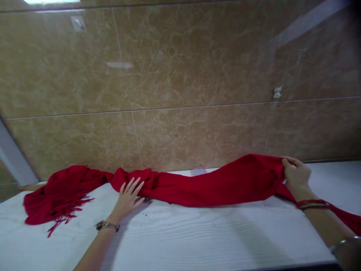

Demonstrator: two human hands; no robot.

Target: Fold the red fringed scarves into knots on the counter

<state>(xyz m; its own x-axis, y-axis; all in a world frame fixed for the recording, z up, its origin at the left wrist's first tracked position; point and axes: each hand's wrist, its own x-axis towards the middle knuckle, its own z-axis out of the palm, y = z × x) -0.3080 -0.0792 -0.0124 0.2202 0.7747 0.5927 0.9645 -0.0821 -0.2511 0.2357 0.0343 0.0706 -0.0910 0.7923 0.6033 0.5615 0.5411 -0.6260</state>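
A long red fringed scarf [197, 186] lies stretched across a white table [197, 233], bunched with its fringe at the left end [59, 199]. My left hand [128, 197] rests flat on the scarf near its left part, fingers spread. My right hand [296, 175] pinches the scarf's upper edge at the right and lifts it a little off the table. The scarf's right end trails down behind my right forearm, past the bracelets on my wrist.
A brown marble-tiled wall [180, 86] rises right behind the table. A small flat pinkish object [199, 171] lies at the table's back edge behind the scarf. The table's front edge [282, 266] runs along the bottom right.
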